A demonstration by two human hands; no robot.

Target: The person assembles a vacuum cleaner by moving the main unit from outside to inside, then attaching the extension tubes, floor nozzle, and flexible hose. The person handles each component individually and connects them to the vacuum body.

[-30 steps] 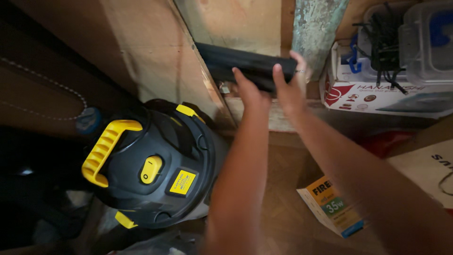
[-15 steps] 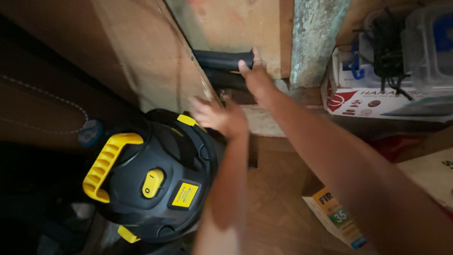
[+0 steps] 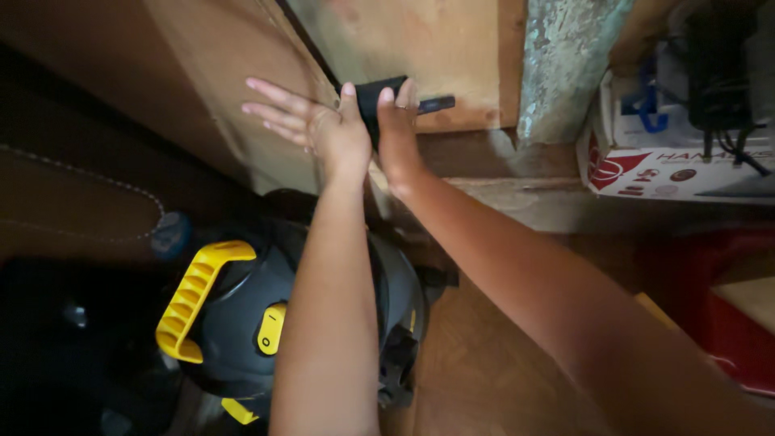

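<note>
Black plastic nozzle (image 3: pixel 386 101), flat and wedge-shaped, is being gripped by the right hand (image 3: pixel 397 133), fingers closed around it against a plywood panel (image 3: pixel 440 48). Just beside that grip, the left hand (image 3: pixel 319 129) is lying flat on the leaning board (image 3: pixel 218 81), fingers spread apart, thumb touching the nozzle. Below both wrists is sitting a black vacuum (image 3: pixel 266 323) with a yellow handle (image 3: pixel 198 299).

Workshop or storage corner of home. Evidence: bare plywood panel (image 3: pixel 234 89) leaning at 11 o'clock; rough timber board (image 3: pixel 452 56) at 12; post with flaking paint (image 3: pixel 565 64) at 1; black-and-yellow shop vacuum (image 3: pixel 266 323) at 7, on wooden floor (image 3: pixel 484 363); cardboard product box (image 3: pixel 678 153) at 2, dark cables (image 3: pixel 718 73) heaped on top.
</note>
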